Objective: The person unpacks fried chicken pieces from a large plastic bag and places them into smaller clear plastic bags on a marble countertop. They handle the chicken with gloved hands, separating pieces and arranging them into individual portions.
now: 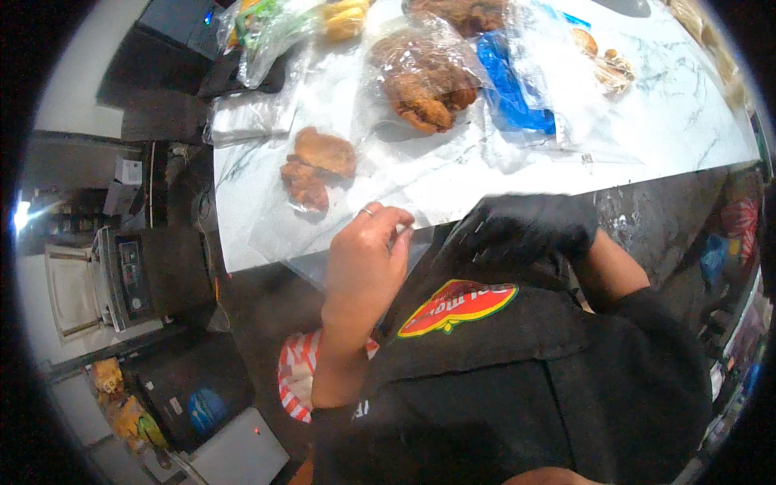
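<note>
My left hand (367,260), bare and with a ring, is at the near edge of the marble-patterned table (242,230). Its thumb and fingertips meet at the rim of a clear plastic bag (267,236); whether they pinch it cannot be told. Pieces of fried chicken (315,170) lie in or on that bag. My right hand (527,233), in a black glove, is blurred in front of my dark apron, its fingers hard to make out. Farther back, larger fried chicken pieces (430,91) sit in clear plastic, beside a blue plastic bag (515,91).
A stack of clear bags (251,118) lies at the table's left side, below a bag of yellow food (345,18). Small brown food pieces in clear plastic (612,70) are at the back right. A red-and-white striped item (297,376) is below my left forearm.
</note>
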A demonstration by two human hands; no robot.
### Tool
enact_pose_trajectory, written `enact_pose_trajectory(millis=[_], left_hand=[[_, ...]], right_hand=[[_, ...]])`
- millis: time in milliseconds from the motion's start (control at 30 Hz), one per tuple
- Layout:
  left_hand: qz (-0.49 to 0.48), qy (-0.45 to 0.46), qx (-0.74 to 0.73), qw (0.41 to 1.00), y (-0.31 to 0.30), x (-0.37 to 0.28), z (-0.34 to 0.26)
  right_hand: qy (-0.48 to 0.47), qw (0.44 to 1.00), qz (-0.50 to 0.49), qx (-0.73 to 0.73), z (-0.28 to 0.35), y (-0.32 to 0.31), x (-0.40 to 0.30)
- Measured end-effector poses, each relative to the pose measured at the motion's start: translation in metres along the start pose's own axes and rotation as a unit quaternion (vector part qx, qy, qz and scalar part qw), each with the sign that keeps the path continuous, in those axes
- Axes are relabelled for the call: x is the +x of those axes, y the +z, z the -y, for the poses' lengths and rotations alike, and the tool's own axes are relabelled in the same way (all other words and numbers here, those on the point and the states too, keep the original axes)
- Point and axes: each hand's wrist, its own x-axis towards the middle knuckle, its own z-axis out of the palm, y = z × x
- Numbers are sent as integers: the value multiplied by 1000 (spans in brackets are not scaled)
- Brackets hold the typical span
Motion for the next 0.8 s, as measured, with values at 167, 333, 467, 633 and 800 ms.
enact_pose_trajectory(millis=[167,333,467,633,800], left_hand=[[77,39,15,996,15,10,7],[40,37,14,998,23,16,0],[23,10,16,1000,30,23,-8],[-31,2,-3,1000,49,52,8],[-91,19,14,996,64,99,33]], right_hand=[[68,917,-288,-269,-15,-48,9],[-151,707,-384,-575,-45,-66,60],[-42,839,-342,-421,-62,-74,65],[30,794,-479,-372,-77,-63,78],[-60,738,-547,-391,-73,-81,97]])
